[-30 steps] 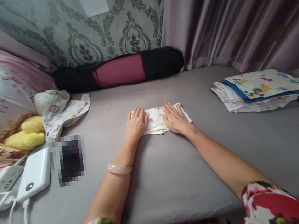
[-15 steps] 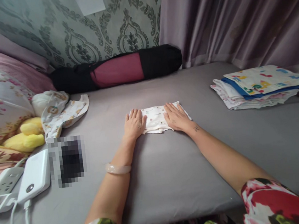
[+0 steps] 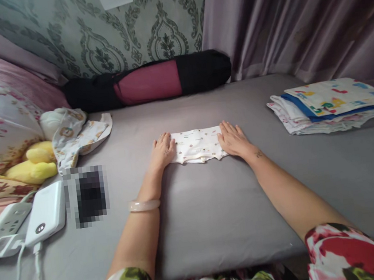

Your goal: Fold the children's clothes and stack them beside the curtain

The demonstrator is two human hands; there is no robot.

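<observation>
A white folded cloth garment (image 3: 196, 145) with small printed figures lies flat on the grey sheet (image 3: 215, 217), in the middle of the head view. My left hand (image 3: 163, 151) rests flat on its left end, fingers stretched out and pointing away from me. On the right end lies my right hand (image 3: 234, 139), palm down with the fingers extended. Small ties or folds stick out along the garment's near edge. The palms cover both ends of the cloth.
At right is a stack of folded cloths (image 3: 337, 104). A black and maroon long bag (image 3: 147, 84) lies along the wall. On the left are a printed baby garment (image 3: 89, 137), yellow plush toy (image 3: 33, 169), white power bank (image 3: 44, 213), power strip (image 3: 8, 221) and a blurred-out dark object (image 3: 91, 197).
My hands have moved apart, the right one further to the right and the left one slightly left. More of the garment's printed middle shows between them. The view has shifted slightly.
</observation>
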